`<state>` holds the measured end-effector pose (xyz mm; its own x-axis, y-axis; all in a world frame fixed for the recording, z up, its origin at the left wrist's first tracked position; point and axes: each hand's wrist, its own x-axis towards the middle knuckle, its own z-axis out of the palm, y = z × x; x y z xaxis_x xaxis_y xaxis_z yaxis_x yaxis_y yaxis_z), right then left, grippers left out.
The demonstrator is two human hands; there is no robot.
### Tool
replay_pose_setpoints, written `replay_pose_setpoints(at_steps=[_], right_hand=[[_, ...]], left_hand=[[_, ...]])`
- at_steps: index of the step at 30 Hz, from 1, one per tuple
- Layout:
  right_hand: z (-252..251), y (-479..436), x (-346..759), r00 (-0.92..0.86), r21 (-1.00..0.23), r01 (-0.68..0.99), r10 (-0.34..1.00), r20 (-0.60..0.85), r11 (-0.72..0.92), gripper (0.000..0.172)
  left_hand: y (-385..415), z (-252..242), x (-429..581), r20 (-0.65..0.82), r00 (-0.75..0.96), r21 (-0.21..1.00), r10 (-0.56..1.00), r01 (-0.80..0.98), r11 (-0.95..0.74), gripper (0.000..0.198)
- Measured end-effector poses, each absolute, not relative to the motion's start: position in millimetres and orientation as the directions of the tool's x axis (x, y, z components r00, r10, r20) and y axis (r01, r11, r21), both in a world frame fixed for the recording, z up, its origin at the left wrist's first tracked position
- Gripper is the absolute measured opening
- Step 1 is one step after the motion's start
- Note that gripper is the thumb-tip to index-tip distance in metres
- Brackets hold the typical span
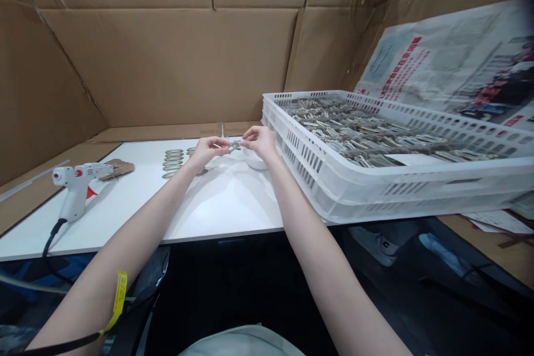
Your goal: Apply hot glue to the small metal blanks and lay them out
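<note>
Over the far part of the white table, my left hand [209,152] pinches a small greenish-metal piece [234,146], oval with an open middle, possibly a clip or buckle. My right hand [262,143] is at the piece's right end, thumb and fingertips closed together. Whether those fingertips hold the piece itself or something tiny is too small to tell. Beneath my right hand is a white bowl [255,161], its contents hidden. Left of my left hand, several similar metal pieces [172,162] lie in a neat column, with more [191,151] partly behind the hand.
A white glue gun [75,192] stands at the left, its nozzle over a brown cardboard scrap [119,169]. On the right, a white plastic crate [334,192] holds many bagged metal pieces. Cardboard walls [167,67] enclose the table [233,211]. A newspaper [442,67] covers the right wall.
</note>
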<state>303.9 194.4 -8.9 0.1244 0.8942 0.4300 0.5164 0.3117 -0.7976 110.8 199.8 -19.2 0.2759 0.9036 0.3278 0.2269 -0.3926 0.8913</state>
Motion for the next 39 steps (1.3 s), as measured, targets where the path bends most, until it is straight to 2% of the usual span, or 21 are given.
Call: replay_pose_setpoints(at_steps=[5, 12, 32, 39], right_hand=[[-10.8, 194.3, 303.8, 0.058, -0.799, 0.473, 0.892, 0.448, 0.370, 0.017], [-10.2, 194.3, 303.5, 0.008, -0.806, 0.395, 0.875, 0.484, 0.442, 0.019], [-7.8, 191.2, 299.7, -0.029, -0.741, 0.509, 0.869, 0.494, 0.438, 0.020], [-6.4, 188.5, 298.4, -0.068, -0.742, 0.492, 0.870, 0.489, 0.456, 0.018]], left_hand=[[202.3, -20.6, 111.5, 0.358, 0.304, 0.899, 0.883, 0.145, -0.414, 0.043], [201.5, -19.2, 110.3, 0.364, 0.295, 0.902, 0.883, 0.125, -0.414, 0.038], [199.5, -18.9, 114.6, 0.407, 0.266, 0.902, 0.874, 0.037, -0.431, 0.043], [200.8, -19.9, 114.1, 0.392, 0.261, 0.906, 0.882, 0.055, -0.419, 0.043]])
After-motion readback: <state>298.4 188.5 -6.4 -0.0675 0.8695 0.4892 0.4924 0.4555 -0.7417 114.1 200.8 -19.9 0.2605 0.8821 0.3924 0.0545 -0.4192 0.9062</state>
